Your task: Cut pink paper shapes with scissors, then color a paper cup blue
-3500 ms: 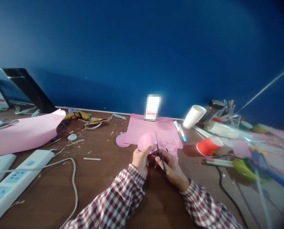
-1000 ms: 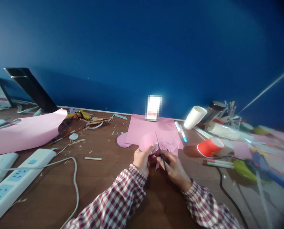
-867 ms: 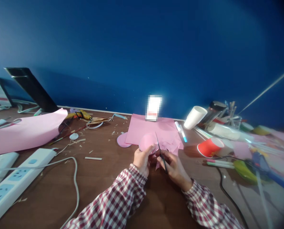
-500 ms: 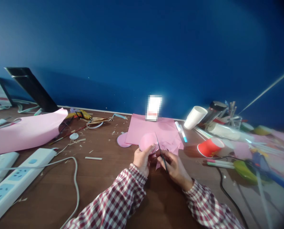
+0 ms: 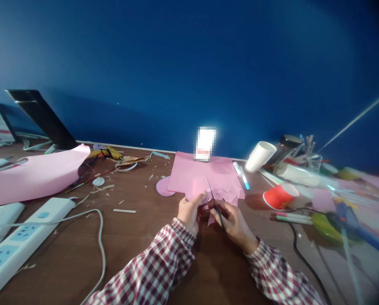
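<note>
My left hand [image 5: 189, 212] pinches a rounded piece of pink paper [image 5: 194, 188] between thumb and fingers. My right hand [image 5: 235, 224] is closed around dark-handled scissors [image 5: 212, 192], seen nearly edge-on, with the blade pointing up and away beside the paper's right edge. Both hands are close together above the table, and their inner fingers are partly hidden. Below the hands hangs a small pink paper strip. Behind them lie pink sheets [image 5: 183, 169] with cut scraps [image 5: 232, 192] on their right part. Another rounded pink piece [image 5: 164, 187] lies at the sheets' left edge.
A lit white phone-like object [image 5: 204, 144], pixelated, stands against the blue wall. To the right are a marker [image 5: 242, 176], a white paper cup [image 5: 261, 156] and a red cup [image 5: 281, 196]. A power strip [image 5: 27, 237] and cable [image 5: 102, 245] lie left, near a curled pink sheet [image 5: 40, 173].
The rounded pink paper in my left hand has tilted slightly and shifted a little to the left. Both hands and the scissors stay in nearly the same place.
</note>
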`<state>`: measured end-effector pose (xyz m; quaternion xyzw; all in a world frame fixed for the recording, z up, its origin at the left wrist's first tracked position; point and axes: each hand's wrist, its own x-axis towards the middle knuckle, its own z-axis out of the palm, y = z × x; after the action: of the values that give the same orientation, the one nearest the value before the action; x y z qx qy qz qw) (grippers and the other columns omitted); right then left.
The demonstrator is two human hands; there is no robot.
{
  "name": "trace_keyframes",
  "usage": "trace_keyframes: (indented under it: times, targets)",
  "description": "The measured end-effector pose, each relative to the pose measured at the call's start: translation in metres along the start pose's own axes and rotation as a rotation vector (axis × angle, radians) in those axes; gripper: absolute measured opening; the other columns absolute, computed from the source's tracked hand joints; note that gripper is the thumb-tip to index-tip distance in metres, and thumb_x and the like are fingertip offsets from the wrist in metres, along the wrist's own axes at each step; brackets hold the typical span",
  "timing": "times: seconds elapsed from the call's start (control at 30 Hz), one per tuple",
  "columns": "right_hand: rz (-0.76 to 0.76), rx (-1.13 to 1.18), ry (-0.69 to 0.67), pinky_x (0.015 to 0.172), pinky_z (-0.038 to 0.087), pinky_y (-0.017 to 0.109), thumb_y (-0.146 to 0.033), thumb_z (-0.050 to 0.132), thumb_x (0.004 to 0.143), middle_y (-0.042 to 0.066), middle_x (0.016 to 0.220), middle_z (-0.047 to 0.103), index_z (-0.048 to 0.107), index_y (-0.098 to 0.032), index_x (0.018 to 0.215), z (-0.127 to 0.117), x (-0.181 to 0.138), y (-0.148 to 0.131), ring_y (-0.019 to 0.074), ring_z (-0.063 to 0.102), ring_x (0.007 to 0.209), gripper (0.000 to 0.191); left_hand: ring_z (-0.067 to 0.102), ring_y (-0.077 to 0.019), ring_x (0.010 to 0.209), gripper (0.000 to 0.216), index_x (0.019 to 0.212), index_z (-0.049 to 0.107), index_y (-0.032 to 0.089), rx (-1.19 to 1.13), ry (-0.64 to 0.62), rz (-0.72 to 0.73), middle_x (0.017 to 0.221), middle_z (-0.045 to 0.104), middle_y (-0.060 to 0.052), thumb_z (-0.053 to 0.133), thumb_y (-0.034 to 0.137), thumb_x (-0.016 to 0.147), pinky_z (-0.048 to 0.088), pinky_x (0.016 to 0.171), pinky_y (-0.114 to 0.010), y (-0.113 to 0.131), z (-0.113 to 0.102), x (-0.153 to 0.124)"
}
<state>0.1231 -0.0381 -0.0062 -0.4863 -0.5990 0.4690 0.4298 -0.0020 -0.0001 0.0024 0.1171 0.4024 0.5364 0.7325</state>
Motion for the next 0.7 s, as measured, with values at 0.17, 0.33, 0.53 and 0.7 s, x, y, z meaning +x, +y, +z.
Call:
trace_keyframes:
  times: [0.17, 0.33, 0.53, 0.7]
  targets:
    - [0.009, 0.034, -0.015, 0.071, 0.051, 0.027, -0.03, 0.062, 0.082, 0.006, 0.091, 0.069, 0.06, -0.017, 0.099, 0.001, 0.001, -0.002, 0.0203, 0.065, 0.081, 0.022, 0.052, -0.0087, 0.037, 0.027, 0.073, 0.059, 0.007, -0.004, 0.007, 0.009, 0.052, 0.059, -0.001, 0.076, 0.017, 0.056, 0.041, 0.033, -0.018, -0.001, 0.0, 0.001]
    - [-0.016, 0.001, -0.016, 0.07, 0.05, 0.026, -0.029, 0.062, 0.082, 0.006, 0.091, 0.068, 0.061, -0.017, 0.098, 0.001, 0.001, -0.003, 0.0198, 0.064, 0.082, 0.02, 0.053, -0.0086, 0.04, 0.028, 0.075, 0.061, 0.006, 0.0, 0.004, 0.021, 0.056, 0.062, -0.003, 0.078, 0.018, 0.055, 0.042, 0.035, -0.018, -0.001, -0.002, 0.002]
    - [-0.008, -0.005, -0.032, 0.069, 0.051, 0.027, -0.032, 0.059, 0.084, 0.006, 0.092, 0.068, 0.06, -0.017, 0.101, 0.0, 0.001, 0.003, 0.0193, 0.064, 0.081, 0.022, 0.054, -0.0106, 0.039, 0.027, 0.073, 0.061, 0.006, 0.017, 0.018, 0.018, 0.053, 0.061, -0.004, 0.077, 0.017, 0.055, 0.045, 0.036, -0.02, -0.001, -0.001, 0.003]
    - [-0.023, 0.008, -0.022, 0.071, 0.051, 0.027, -0.033, 0.057, 0.085, 0.006, 0.091, 0.067, 0.059, -0.018, 0.1, -0.001, 0.001, 0.007, 0.0179, 0.063, 0.079, 0.021, 0.056, -0.0123, 0.041, 0.029, 0.073, 0.06, 0.006, 0.029, 0.012, 0.015, 0.053, 0.061, -0.004, 0.078, 0.019, 0.054, 0.046, 0.037, -0.021, -0.004, -0.002, 0.004]
